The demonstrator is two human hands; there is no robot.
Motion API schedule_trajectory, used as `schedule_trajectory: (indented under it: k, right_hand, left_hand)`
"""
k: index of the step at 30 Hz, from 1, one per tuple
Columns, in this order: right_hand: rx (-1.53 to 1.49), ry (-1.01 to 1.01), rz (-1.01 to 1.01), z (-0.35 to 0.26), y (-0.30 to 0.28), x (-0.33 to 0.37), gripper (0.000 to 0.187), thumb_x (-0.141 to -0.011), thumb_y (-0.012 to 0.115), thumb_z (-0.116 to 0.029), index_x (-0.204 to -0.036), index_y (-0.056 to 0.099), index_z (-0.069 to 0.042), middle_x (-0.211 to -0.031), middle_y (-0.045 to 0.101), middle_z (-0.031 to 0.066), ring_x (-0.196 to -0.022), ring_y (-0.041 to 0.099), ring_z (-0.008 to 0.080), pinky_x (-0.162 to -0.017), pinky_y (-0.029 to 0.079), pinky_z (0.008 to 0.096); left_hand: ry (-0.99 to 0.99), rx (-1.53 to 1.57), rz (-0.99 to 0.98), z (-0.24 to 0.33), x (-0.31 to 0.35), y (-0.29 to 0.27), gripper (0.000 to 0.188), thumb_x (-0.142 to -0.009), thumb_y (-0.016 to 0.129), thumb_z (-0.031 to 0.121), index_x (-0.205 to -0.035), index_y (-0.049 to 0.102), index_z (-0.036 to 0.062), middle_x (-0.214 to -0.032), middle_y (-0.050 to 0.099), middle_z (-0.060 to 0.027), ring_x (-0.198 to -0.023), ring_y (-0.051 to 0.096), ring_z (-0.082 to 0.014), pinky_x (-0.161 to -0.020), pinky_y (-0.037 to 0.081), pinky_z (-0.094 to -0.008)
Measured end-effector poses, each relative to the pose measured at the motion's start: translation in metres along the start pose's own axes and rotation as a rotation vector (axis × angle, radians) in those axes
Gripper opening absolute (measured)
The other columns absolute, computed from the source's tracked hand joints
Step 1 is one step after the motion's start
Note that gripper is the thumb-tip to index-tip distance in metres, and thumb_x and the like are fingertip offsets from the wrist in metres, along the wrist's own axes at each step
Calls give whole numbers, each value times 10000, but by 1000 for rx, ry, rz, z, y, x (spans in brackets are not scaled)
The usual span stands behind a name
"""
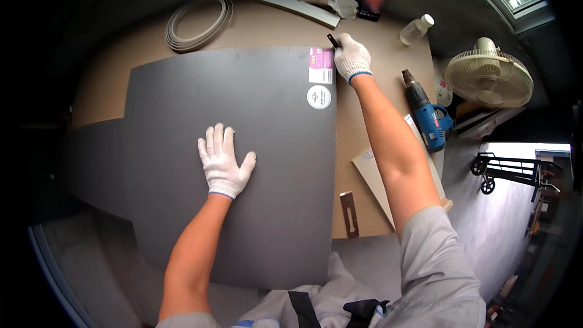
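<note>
A large dark grey panel (182, 206) lies in front of me, with a pink-and-white label (320, 65) and a round white sticker (319, 97) near its far right corner. Palm down on its middle rests my left hand (223, 164), in a white knit glove, fingers spread. My right hand (352, 58), gloved the same way, is at that far right corner, closed around a slim black hand tool (333, 41). Only one end of the tool shows past the fingers, so its exact kind is hidden. Whether it touches the panel's edge, I cannot tell.
On the brown tabletop (261, 30) are a coil of edge banding (197, 24), a pale strip (297, 8), a phone (373, 0) and a bottle (417, 29). Rightward are a blue heat gun (430, 118), a slotted brown piece (349, 214), a white board (371, 176) and a fan (489, 76).
</note>
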State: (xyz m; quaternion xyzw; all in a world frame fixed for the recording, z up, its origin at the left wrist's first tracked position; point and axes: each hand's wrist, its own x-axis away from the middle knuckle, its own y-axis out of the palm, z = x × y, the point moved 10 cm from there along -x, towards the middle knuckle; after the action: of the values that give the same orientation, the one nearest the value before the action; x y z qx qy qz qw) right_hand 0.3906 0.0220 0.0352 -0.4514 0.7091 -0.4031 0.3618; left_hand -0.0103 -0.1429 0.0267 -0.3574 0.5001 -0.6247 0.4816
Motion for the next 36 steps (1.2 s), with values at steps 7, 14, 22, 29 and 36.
schedule_trajectory:
  k: [7, 14, 22, 29, 36]
  right_hand:
    - [137, -101, -146, -22, -6, 49, 251, -959, 565, -146, -1157, 720, -131, -1052, 773, 223, -1029, 737, 443, -893, 577, 545]
    - [196, -257, -108, -35, -22, 200, 152, -918, 606, -91, -1049, 659, -146, -957, 741, 150, -901, 752, 373, -760, 597, 502]
    - [116, -287, -22, -44, -66, 424, 147, -848, 615, -40, -978, 607, -108, -843, 643, 113, -804, 675, 342, -714, 550, 467]
    - [31, -226, -581, -46, -92, 704, 193, -796, 645, -100, -987, 619, -84, -858, 589, 126, -811, 637, 345, -722, 527, 472]
    - [-80, -93, 4, -23, -138, 509, 208, -902, 659, 11, -1083, 722, -70, -1000, 742, 159, -877, 721, 370, -767, 582, 463]
  left_hand:
    - [11, -23, 39, -4, 5, 2, 818, -885, 743, 442, -1538, 475, 28, -1657, 396, -258, -1587, 283, -449, -1307, 152, -618]
    - [24, -104, 58, -2, 5, 8, 813, -950, 669, 542, -1558, 481, 37, -1676, 393, -218, -1584, 301, -411, -1308, 167, -594]
    - [36, -116, 121, -5, 5, 13, 827, -960, 626, 595, -1554, 496, 34, -1664, 415, -209, -1575, 312, -394, -1300, 189, -605]
    - [70, -142, 140, 1, 12, 14, 814, -971, 608, 599, -1547, 501, 32, -1650, 429, -200, -1567, 322, -381, -1294, 202, -603]
    - [95, -99, 165, 1, 14, 8, 791, -950, 647, 544, -1525, 507, 20, -1643, 436, -218, -1551, 341, -419, -1289, 206, -598]
